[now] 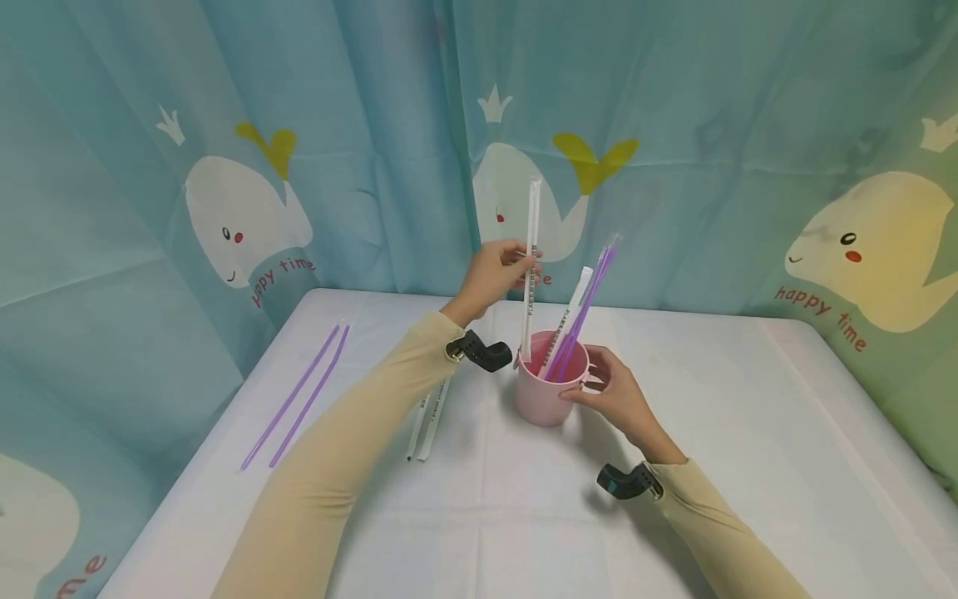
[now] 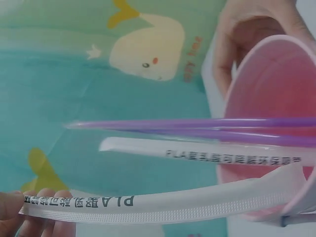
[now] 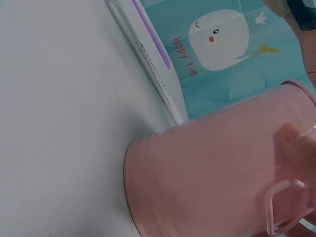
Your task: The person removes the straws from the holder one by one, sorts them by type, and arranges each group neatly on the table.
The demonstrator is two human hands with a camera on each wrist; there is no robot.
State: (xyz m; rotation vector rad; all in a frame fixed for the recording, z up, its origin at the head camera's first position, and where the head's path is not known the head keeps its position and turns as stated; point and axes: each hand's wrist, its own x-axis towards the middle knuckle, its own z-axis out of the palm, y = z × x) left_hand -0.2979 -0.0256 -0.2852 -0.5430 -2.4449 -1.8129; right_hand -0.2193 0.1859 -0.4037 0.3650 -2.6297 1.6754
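My left hand [image 1: 497, 274] pinches a white paper-wrapped straw [image 1: 532, 220] held upright, its lower end just inside the rim of a pink bucket [image 1: 545, 406]. In the left wrist view this wrapped straw [image 2: 163, 203] has printed lettering along it. Another paper-wrapped straw [image 1: 575, 312] and purple straws in clear wrap [image 1: 596, 281] lean to the right inside the bucket. My right hand [image 1: 615, 398] grips the bucket by its right side, thumb on the wall near a small handle [image 3: 270, 210]. The bucket stands on the white table.
Two purple wrapped straws [image 1: 308, 395] lie on the left of the table [image 1: 524, 532]. More paper-wrapped straws [image 1: 428, 424] lie beside my left forearm, partly hidden by it. A blue curtain [image 1: 389, 108] with whale prints hangs behind the table.
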